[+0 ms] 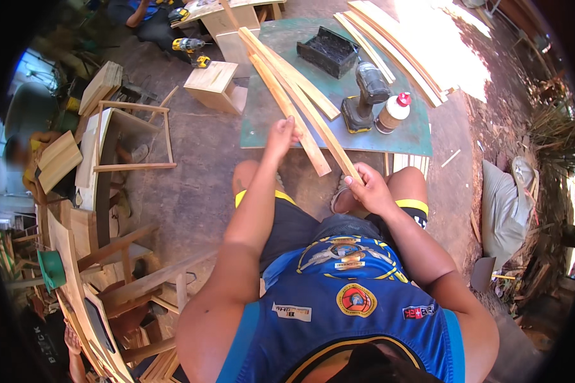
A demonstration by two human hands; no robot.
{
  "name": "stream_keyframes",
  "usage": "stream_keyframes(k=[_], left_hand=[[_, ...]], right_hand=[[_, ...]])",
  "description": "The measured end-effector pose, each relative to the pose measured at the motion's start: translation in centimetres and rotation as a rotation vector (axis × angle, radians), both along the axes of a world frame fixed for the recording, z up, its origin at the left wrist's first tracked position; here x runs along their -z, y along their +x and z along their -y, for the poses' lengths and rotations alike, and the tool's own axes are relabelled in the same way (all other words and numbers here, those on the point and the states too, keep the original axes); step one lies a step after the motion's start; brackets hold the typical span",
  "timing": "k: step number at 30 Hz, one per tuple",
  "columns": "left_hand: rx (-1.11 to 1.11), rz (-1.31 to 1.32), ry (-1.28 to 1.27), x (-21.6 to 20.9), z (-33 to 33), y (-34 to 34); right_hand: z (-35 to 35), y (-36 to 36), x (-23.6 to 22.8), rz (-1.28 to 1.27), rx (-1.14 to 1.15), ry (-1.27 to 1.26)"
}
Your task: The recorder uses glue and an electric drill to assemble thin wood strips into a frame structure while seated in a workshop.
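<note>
My left hand (282, 138) is closed around a narrow wooden strip (276, 91), whose near end sticks out past my fingers over the table's front edge. A second wooden strip (322, 133) runs beside it, its near end pinched between the thumb and fingers of my right hand (372, 187). Both strips slant away to the far left over the green table (271, 45). Beneath them a third strip (322, 100) rests on the tabletop. To the right stand a black cordless drill (368, 96) and a white bottle with a red cap (393, 113).
A black open tray (328, 52) and several long strips (402, 54) lie toward the table's far side. At the left are a small wooden box (212, 80), a yellow-black drill (190, 45) and a wooden frame (134, 167). A grey sack (501, 207) sits at right. Other people work nearby.
</note>
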State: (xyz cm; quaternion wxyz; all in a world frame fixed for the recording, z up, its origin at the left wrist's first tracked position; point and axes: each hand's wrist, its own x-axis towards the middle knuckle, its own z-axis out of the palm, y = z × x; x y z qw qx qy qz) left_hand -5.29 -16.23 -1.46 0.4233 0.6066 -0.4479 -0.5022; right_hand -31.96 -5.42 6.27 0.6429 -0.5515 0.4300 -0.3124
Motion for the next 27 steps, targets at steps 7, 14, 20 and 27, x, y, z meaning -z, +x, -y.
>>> stream_keyframes(k=[7,14,20,27], left_hand=[[0.039,-0.963,-0.227,-6.3,-7.1,-6.6],[-0.315,-1.263,-0.329,-6.4,-7.8,-1.8],[-0.457,-1.310,-0.375,-6.4,-8.0,3.3],[-0.466,-1.505,-0.397,-5.9,-10.1,3.9]], right_hand=[[0.0,3.0,1.5,-0.019,-0.048,-0.273],[1.9,-0.5,3.5,-0.186,0.161,-0.271],[10.5,-5.7,1.4,-1.056,-0.089,-1.131],[16.2,-4.8,1.9,-1.853,-0.666,-1.335]])
